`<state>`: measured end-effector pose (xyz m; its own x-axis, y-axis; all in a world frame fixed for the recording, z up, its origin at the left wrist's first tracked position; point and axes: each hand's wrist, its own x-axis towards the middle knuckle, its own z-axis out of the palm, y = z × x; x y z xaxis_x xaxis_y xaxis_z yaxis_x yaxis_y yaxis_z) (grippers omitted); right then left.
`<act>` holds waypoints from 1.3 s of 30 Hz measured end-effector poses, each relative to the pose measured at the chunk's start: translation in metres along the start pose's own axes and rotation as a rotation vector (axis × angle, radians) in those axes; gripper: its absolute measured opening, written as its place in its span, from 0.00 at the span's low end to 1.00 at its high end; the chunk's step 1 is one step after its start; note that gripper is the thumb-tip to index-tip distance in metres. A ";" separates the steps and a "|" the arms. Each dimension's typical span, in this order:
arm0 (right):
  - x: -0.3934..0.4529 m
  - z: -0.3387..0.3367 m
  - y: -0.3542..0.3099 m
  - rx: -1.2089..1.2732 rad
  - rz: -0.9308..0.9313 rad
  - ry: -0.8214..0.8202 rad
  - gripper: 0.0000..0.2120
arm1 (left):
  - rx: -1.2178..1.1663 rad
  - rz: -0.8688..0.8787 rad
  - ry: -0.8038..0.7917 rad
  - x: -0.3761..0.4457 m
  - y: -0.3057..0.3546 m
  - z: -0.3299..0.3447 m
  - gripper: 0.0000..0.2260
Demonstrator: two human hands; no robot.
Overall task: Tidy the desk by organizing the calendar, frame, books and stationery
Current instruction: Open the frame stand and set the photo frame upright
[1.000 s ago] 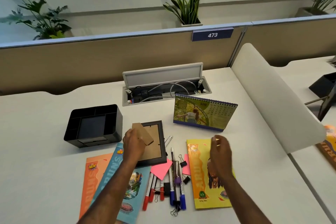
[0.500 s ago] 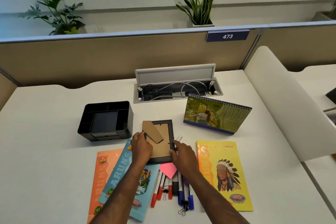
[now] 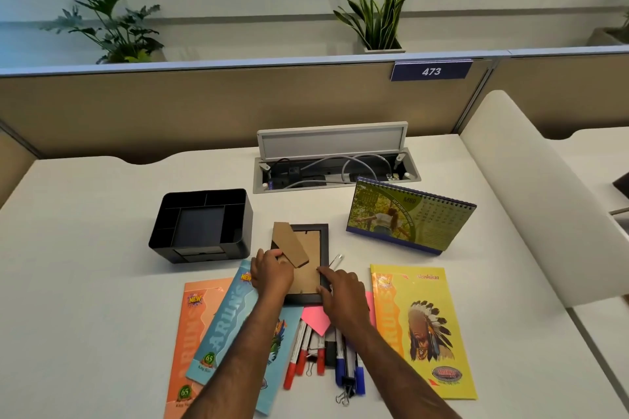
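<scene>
The right hand (image 3: 342,296) covers the frame's (image 3: 311,262) near corner and the pen (image 3: 340,355) tops; the calendar's (image 3: 410,218) dates are unreadably small.

A black picture frame (image 3: 313,241) lies face down with its brown cardboard stand (image 3: 289,243) upward, between a black plastic desk organiser (image 3: 200,224) and an upright green spiral desk calendar (image 3: 410,216), above orange (image 3: 194,333), blue (image 3: 224,326) and yellow notebooks (image 3: 420,326) (all lying flat) and scattered red and blue markers (image 3: 320,354).
</scene>
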<state>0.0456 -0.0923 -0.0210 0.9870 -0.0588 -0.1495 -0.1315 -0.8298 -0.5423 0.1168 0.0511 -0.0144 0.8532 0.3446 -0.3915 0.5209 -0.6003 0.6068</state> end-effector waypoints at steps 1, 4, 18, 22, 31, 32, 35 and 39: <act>0.000 0.000 0.000 -0.007 0.001 0.000 0.21 | -0.027 -0.003 -0.005 0.000 0.001 0.000 0.17; -0.001 0.000 0.001 -0.025 0.006 -0.009 0.22 | -0.117 -0.013 -0.007 -0.001 0.004 0.000 0.14; 0.015 -0.023 0.004 0.076 -0.085 -0.030 0.21 | -0.580 -0.063 -0.144 -0.006 0.013 -0.023 0.11; 0.013 -0.043 -0.001 0.204 -0.148 -0.078 0.29 | -0.576 -0.016 -0.168 -0.001 0.017 -0.038 0.12; 0.021 -0.080 -0.012 0.082 -0.279 -0.055 0.35 | -0.527 -0.026 -0.300 0.000 0.033 -0.065 0.13; 0.024 -0.081 -0.013 0.077 -0.280 0.001 0.30 | -0.523 -0.033 -0.322 0.000 0.035 -0.067 0.13; 0.032 -0.082 -0.018 0.074 -0.273 0.100 0.21 | -0.466 -0.046 -0.415 0.003 0.039 -0.073 0.13; 0.052 -0.083 -0.027 0.154 -0.233 0.115 0.12 | -0.411 -0.018 -0.549 0.013 0.050 -0.084 0.36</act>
<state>0.1078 -0.1195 0.0544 0.9951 0.0535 0.0833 0.0957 -0.7352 -0.6711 0.1560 0.0866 0.0691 0.7643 -0.1286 -0.6319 0.5948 -0.2380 0.7678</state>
